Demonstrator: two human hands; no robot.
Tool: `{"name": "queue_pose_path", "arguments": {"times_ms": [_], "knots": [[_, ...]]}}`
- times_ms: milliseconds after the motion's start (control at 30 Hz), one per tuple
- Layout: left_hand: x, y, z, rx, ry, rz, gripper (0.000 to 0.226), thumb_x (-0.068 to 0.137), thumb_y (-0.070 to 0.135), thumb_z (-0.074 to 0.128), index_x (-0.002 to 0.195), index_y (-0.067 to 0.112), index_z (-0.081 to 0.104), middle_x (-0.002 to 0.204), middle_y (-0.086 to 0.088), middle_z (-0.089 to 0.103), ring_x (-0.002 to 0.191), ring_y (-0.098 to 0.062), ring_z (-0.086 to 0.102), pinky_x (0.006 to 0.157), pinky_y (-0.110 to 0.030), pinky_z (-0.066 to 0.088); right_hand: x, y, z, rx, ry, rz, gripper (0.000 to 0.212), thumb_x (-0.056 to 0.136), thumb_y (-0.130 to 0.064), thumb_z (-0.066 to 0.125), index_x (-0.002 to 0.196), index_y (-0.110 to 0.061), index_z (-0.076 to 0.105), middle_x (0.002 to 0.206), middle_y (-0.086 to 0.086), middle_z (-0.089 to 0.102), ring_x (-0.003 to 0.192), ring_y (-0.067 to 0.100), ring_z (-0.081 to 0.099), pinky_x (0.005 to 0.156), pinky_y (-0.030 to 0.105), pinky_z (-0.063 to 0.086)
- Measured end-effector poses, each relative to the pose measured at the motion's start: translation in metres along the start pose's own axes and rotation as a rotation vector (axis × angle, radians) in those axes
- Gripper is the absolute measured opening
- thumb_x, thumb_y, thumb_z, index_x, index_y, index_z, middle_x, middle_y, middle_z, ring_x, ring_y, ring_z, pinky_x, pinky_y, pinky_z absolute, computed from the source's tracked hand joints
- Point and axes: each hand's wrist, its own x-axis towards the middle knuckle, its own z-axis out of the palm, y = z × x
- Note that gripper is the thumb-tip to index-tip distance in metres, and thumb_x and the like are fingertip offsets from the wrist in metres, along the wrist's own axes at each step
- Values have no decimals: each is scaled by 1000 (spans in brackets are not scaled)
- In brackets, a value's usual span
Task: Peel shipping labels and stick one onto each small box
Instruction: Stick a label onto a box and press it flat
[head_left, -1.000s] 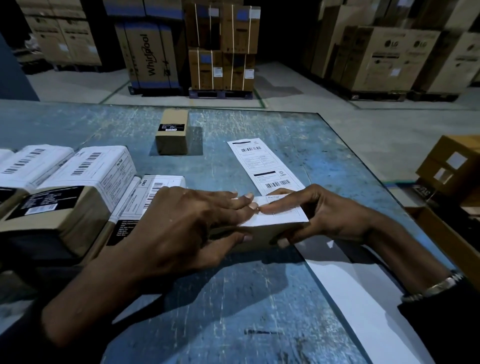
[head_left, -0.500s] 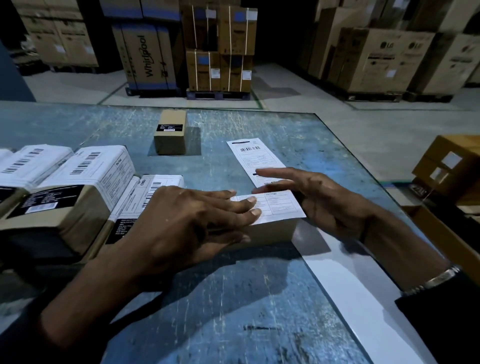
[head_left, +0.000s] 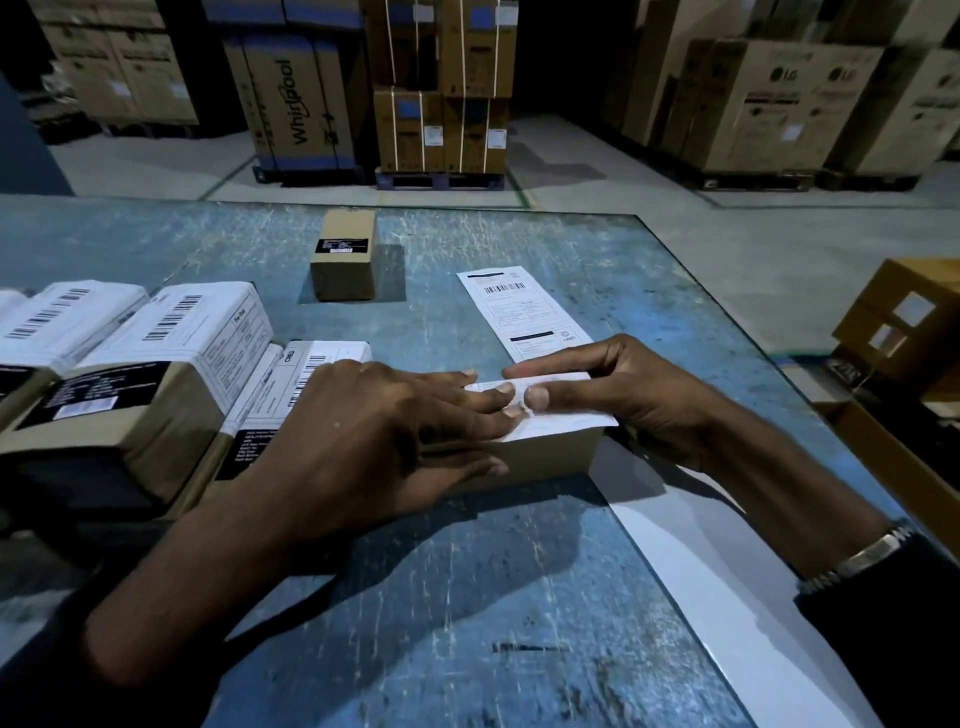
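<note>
A small cardboard box (head_left: 540, 454) lies on the scuffed blue table (head_left: 467, 623) with a white shipping label (head_left: 558, 415) on its top, and both hands press that label: the left hand (head_left: 374, 431) lies flat with straight fingers and its thumb along the box's near side, while the right hand (head_left: 623, 395) grips the far end, thumb on the label. Beyond the right hand a loose label strip (head_left: 519, 312) lies flat, an unlabelled box (head_left: 344, 257) stands farther back, and labelled boxes (head_left: 171, 364) (barcodes up) crowd the left.
</note>
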Motion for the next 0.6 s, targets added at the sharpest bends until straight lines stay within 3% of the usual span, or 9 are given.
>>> {"name": "queue_pose_path", "arguments": {"times_ms": [233, 400, 600], "knots": [[0, -4, 2, -5, -27, -9, 38, 85, 54, 80, 122, 44, 77, 132, 20, 68, 125, -3, 65, 91, -40, 63, -2, 1, -7, -30, -85, -21, 52, 65, -16, 89, 116, -11, 82, 119, 10, 80, 115, 21, 75, 100, 24, 57], [1, 10, -7, -32, -45, -63, 48, 81, 77, 72, 119, 49, 76, 131, 29, 66, 124, 12, 60, 100, -29, 59, -6, 4, -4, -16, -55, -38, 50, 64, -16, 90, 114, -14, 84, 116, 10, 80, 111, 21, 76, 93, 22, 58], [7, 9, 1, -129, 54, -224, 22, 85, 68, 68, 100, 57, 79, 107, 39, 71, 104, 13, 69, 90, -33, 62, -6, 1, -6, -126, -63, -87, 51, 62, -25, 93, 113, -23, 85, 115, 4, 81, 114, 19, 73, 102, 29, 52]]}}
